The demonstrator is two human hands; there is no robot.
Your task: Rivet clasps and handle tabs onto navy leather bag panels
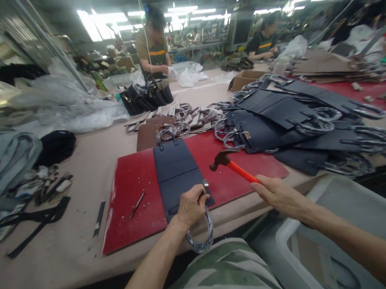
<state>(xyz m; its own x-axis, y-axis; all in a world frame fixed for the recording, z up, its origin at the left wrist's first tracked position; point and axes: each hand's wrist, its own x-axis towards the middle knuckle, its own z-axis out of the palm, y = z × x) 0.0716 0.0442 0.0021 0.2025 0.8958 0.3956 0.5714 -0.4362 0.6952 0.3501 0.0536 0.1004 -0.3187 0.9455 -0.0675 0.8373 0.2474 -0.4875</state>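
Note:
My right hand (272, 191) is closed around the orange handle of a claw hammer (242, 171), its dark head raised over the red board (135, 223). With fingers pinched, my left hand (193, 204) rests at the near edge of a dark blue bag panel (176, 162) lying flat on the board. A short silver metal piece (206, 184) pokes up from those fingers; its lower end is hidden. One plastic-wrapped handle (202, 244) of the panel hangs over the table edge below my left hand. Left of the panel lies a thin pen-like metal tool (137, 205) among tiny studs.
Dark blue bag panels (268, 111) with wrapped handles are piled at the right. Brown panels (150, 131) and black bags (146, 97) lie farther back. Plastic sheeting (66, 103) and loose strips cover the left. A grey bin (289, 238) stands below right. Two people work across the table.

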